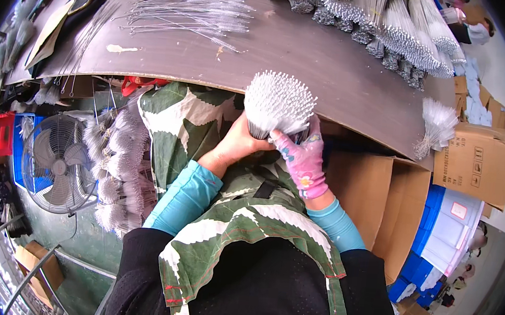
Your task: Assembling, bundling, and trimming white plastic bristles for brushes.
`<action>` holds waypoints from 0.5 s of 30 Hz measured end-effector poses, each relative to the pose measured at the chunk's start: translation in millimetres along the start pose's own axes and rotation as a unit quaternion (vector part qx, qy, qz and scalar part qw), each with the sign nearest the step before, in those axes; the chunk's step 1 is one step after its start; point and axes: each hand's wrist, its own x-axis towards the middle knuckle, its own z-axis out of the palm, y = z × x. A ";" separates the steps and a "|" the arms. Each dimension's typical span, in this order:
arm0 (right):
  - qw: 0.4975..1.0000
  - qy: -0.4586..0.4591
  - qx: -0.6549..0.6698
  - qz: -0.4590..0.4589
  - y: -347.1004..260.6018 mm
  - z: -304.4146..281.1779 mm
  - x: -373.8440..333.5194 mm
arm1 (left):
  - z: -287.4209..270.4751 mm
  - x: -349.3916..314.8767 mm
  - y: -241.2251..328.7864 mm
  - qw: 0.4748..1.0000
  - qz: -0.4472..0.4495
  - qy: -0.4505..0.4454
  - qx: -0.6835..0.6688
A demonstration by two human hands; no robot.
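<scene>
A thick bundle of white-bristled tube brushes (279,102) is held upright at the table's near edge, its bristly ends pointing up. My bare left hand (239,139) wraps round its lower left side. On the other side, my right hand (302,159), in a pink flowered glove, grips it with the thumb across the front. The lower part of the bundle is hidden behind my hands. Loose tube brushes with thin wire handles (187,10) lie spread over the far left of the brown table (310,60).
Stacked brush bundles (392,28) cover the table's far right; a smaller bundle (437,125) lies at its right edge. An open cardboard box (376,200) stands below, right of me. On my left are a floor fan (59,166) and hanging brush bunches (122,157).
</scene>
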 end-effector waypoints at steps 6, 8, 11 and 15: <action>0.999 0.031 0.016 -0.030 25.3 32.2 -25.2 | 9.4 0.7 -31.3 0.943 0.188 0.234 0.144; 0.995 0.016 -0.059 -0.079 29.8 35.2 -30.9 | 11.8 3.1 -36.4 0.951 0.169 0.251 0.061; 0.996 -0.004 -0.079 -0.041 28.8 31.8 -32.5 | 3.3 6.0 -45.0 0.946 0.151 0.278 0.070; 0.986 -0.040 -0.159 -0.019 23.9 7.1 -26.1 | -8.3 13.4 -50.6 0.867 0.165 0.264 0.388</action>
